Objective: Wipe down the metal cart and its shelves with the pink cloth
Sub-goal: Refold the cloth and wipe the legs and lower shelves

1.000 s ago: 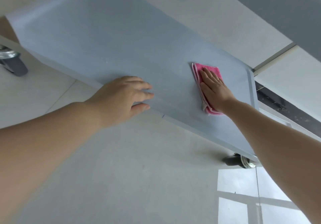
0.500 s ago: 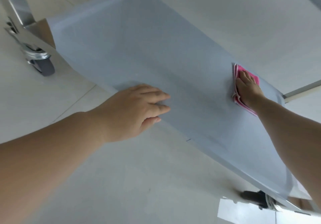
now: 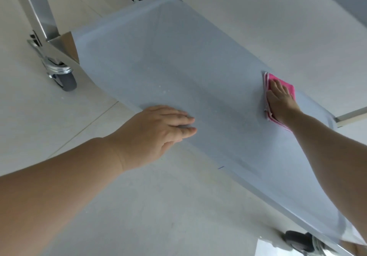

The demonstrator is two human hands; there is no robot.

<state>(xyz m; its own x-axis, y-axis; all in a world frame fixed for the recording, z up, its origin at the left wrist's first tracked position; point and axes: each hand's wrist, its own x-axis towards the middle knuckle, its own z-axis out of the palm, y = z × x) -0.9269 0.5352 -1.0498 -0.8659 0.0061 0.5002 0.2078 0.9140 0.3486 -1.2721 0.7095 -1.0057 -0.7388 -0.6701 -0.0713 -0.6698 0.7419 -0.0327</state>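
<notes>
**Cloth is reaching the far right end of the low shelf**

The right hand (image 3: 279, 98) is pressing the pink cloth (image 3: 286, 86) flat on the bottom shelf (image 3: 178, 67) of the metal cart — the fingers are lying straight and close together on top of the folded cloth, not pinching it. Compared with a second ago, the cloth is sitting further toward the far edge of the shelf, at about 2 o'clock in the view, near the shelf's right end. The left hand (image 3: 156, 130) is staying where it was, at about 8 o'clock on the near rim, fingers straight and resting on the surface, probably to steady the cart.

I judge that the right part of this shelf is getting wiped now, while the large middle and left part, up to the leg (image 3: 37, 11) and the caster (image 3: 63, 77) at 10 o'clock, is still waiting. Small pale specks are showing near the middle — dust or drops, I cannot say which.

No brand, label or readable writing is showing; only a short dark mark (image 3: 220, 167) on the near edge, too small to read.
</notes>
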